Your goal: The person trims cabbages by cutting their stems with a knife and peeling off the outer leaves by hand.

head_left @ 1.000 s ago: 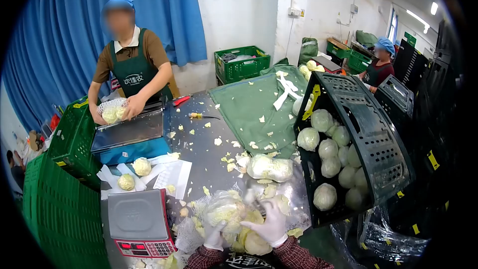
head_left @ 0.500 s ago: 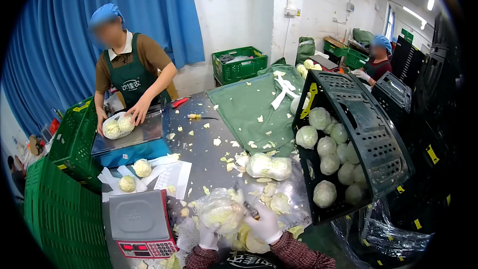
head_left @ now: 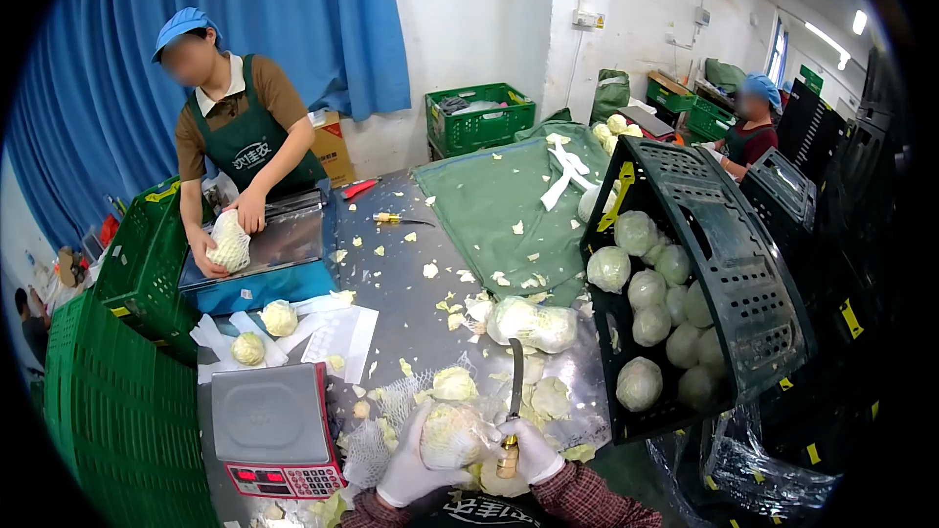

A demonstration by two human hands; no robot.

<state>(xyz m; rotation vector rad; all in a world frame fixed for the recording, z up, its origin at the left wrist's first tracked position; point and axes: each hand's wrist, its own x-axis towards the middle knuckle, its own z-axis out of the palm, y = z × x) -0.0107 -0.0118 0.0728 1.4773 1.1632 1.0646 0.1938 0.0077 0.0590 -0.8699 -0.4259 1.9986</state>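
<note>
My left hand (head_left: 423, 464), in a white glove, is wrapped around a cabbage (head_left: 452, 433) that has clear plastic film about it. Just beyond it, a second pale cabbage (head_left: 455, 384) rests against the first. A knife (head_left: 509, 448) with a yellowish handle and a long curved dark blade is gripped in my right hand (head_left: 531, 452), also gloved. Its blade points up and away from me, apart from the cabbage. White foam netting (head_left: 391, 414) lies left of the cabbages, and loose leaves (head_left: 550, 398) are to the right. A film-wrapped pair of cabbages (head_left: 531, 325) lies farther off.
On the left are a scale (head_left: 272, 416), two small cabbages on white netting, and a co-worker's hands (head_left: 230, 240) on a netted bundle. A tilted dark crate (head_left: 753, 284) of wrapped cabbages stands right. Another knife (head_left: 399, 219) and green cloth (head_left: 489, 205) lie at the back.
The knife has come away from the wrapped cabbage and its blade now stands upright. The film looks pulled open, baring the far cabbage. The co-worker has turned the netted bundle upright.
</note>
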